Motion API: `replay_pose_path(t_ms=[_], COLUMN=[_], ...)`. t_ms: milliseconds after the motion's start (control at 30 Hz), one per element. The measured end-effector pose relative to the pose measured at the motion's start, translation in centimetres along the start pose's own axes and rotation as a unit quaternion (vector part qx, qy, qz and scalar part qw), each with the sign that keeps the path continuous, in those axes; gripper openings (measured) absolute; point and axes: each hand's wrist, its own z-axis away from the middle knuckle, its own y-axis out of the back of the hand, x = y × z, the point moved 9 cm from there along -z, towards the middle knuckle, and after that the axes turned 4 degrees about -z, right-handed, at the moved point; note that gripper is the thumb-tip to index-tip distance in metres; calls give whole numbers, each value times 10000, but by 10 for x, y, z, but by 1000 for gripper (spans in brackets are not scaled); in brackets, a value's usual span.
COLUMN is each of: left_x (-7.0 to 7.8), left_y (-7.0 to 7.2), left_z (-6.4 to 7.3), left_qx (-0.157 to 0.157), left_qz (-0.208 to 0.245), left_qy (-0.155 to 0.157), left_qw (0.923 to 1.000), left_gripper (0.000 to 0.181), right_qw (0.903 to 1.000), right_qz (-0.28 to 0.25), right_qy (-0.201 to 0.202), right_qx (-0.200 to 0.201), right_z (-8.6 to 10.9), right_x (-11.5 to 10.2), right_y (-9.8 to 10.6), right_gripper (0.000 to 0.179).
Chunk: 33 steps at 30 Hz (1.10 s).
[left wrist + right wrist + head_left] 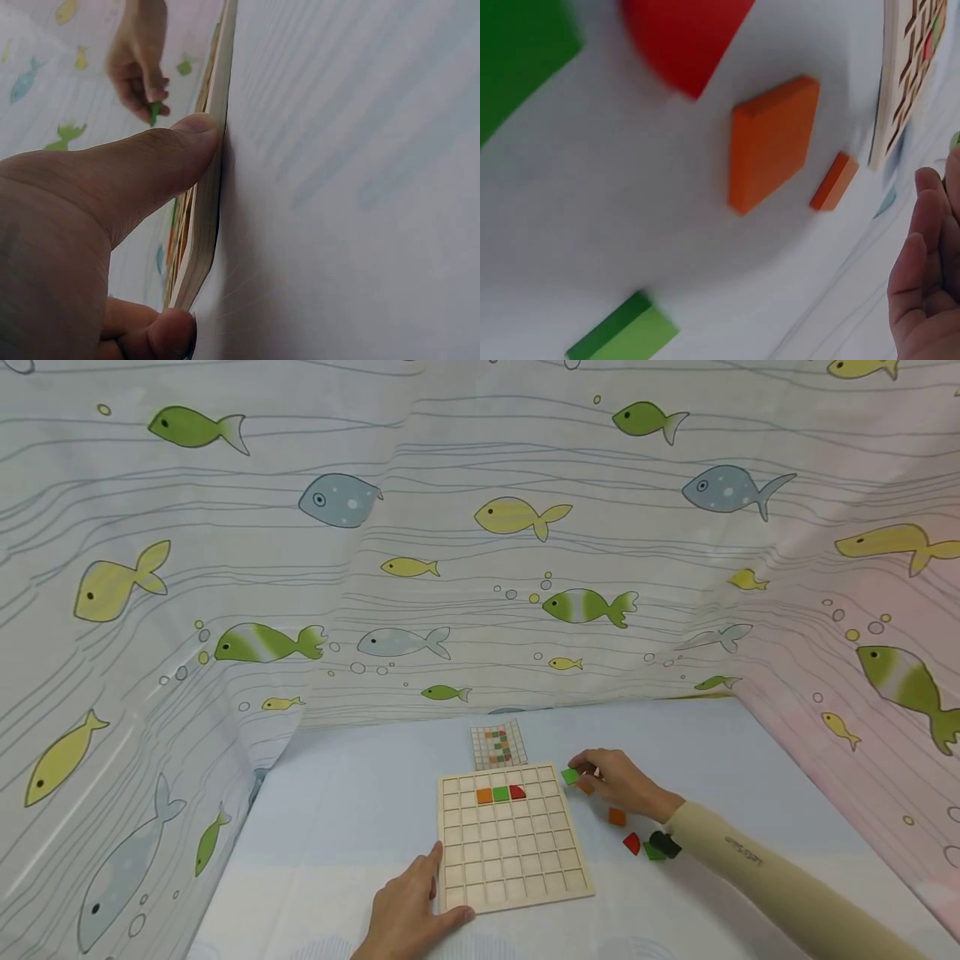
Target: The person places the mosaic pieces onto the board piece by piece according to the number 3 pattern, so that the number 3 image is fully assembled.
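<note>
On the table lies a wooden grid board (pixel 510 847). An orange square tile (pixel 484 796), a green square tile (pixel 501 794) and a red quarter-circle tile (pixel 517 792) sit side by side in its second row. My left hand (pixel 411 902) grips the near left corner, the thumb against the near edge and fingers along the left side. Beyond the board's right edge, my right hand (pixel 618 781) pinches another green square tile (pixel 570 776), also seen from the left wrist. Just under that hand lies an orange tile (pixel 585 787).
Right of the board lie another orange tile (pixel 617 817), a red quarter-circle tile (pixel 632 843) and green pieces (pixel 654 852), partly covered by a black object (pixel 665 844) at my right wrist. A pattern card (pixel 498 745) lies behind the board. Fish-print sheeting (pixel 480 610) surrounds the table.
</note>
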Motion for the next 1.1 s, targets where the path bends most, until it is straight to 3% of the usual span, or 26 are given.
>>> replay_pose_path(t_ms=[167, 533, 1100], left_x=[0, 0, 0], left_y=[-1, 1, 1], left_z=[0, -1, 0], left_qx=[-57, -49, -19], left_qz=[48, -8, -9], left_qy=[-8, -4, 33], left_qw=[10000, 10000, 10000], left_gripper=[111, 111, 110], right_qw=[9999, 9961, 9947], right_qz=[7, 479, 568], right_qy=[64, 737, 855], right_qx=[-93, 23, -86], right_z=[-7, -16, -26], right_x=[-10, -33, -51], right_y=[-12, -34, -60], right_gripper=[23, 18, 20])
